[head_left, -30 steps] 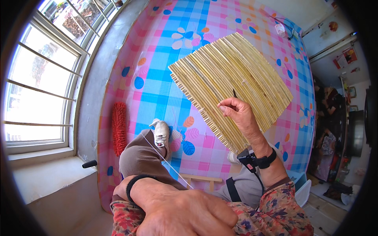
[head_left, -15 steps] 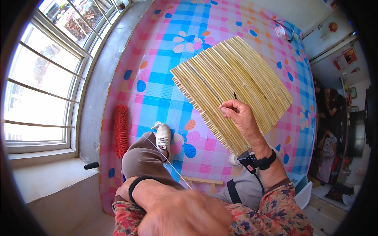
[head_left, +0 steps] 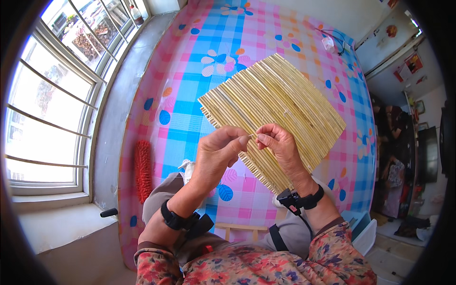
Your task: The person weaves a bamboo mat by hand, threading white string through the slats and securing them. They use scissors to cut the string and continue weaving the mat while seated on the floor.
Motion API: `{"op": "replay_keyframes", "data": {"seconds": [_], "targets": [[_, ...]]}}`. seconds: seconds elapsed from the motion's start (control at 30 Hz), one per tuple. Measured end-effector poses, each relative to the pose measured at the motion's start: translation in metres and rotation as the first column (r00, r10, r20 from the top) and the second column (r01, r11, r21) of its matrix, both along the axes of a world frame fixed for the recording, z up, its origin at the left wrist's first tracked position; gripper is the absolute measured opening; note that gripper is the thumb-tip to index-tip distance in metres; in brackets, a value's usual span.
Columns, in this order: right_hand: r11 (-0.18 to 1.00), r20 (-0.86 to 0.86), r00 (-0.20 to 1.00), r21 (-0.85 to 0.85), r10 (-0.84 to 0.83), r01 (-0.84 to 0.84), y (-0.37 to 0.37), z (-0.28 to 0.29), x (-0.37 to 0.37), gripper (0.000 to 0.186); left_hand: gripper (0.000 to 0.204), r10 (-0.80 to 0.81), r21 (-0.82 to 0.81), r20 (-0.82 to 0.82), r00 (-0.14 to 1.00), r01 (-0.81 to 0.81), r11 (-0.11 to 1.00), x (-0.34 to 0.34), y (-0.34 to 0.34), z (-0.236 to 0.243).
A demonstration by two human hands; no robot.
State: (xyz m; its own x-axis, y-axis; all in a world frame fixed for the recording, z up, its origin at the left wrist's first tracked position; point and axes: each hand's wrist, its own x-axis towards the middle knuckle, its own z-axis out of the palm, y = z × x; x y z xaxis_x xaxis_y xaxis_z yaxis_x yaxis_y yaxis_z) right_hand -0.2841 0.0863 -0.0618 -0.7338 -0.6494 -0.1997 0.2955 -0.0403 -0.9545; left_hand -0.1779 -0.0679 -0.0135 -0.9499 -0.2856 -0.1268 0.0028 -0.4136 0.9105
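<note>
A mat of straw-coloured stalks, laid side by side, slants before me. My left hand and my right hand meet above its near left edge, fingertips almost touching. Thumb and forefinger of my left hand pinch a tiny pale end, apparently white thread. My right hand is closed in a pinch; a thin needle-like sliver sticks up from its fingers. Whether the thread passes through the sliver is too small to tell.
A pink and blue flowered sheet lies beneath. At left are a red bristly brush, a dark handle and a barred window. A small wooden frame is near my lap; a pale blue bin stands at right.
My left hand has come up from close to my body to meet the right hand. My right hand has shifted slightly left and down. The long white thread seen across my leg no longer shows.
</note>
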Motion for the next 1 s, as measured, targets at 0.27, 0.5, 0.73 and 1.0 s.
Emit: {"op": "replay_keyframes", "data": {"seconds": [0.27,0.5,0.73,1.0], "targets": [[0.983,0.094,0.994,-0.169,-0.051,0.066,-0.013,0.001,0.001,0.011,0.012,0.051,-0.079,0.090,0.995,-0.044,0.996,-0.004,0.000,-0.014],[0.951,0.202,0.979,-0.298,-0.020,0.081,-0.016,0.006,0.003,0.010,0.010,0.072,-0.106,0.051,0.996,-0.067,0.992,-0.008,0.001,-0.018],[0.903,0.232,0.971,-0.401,-0.064,0.155,-0.013,0.008,0.000,0.009,0.009,0.011,-0.095,-0.073,0.997,-0.017,0.995,-0.012,0.008,-0.022],[0.952,0.031,0.999,-0.301,-0.041,0.049,-0.011,0.013,0.011,0.012,0.009,0.053,-0.099,-0.056,0.997,-0.059,0.993,-0.011,0.011,-0.023]]}}
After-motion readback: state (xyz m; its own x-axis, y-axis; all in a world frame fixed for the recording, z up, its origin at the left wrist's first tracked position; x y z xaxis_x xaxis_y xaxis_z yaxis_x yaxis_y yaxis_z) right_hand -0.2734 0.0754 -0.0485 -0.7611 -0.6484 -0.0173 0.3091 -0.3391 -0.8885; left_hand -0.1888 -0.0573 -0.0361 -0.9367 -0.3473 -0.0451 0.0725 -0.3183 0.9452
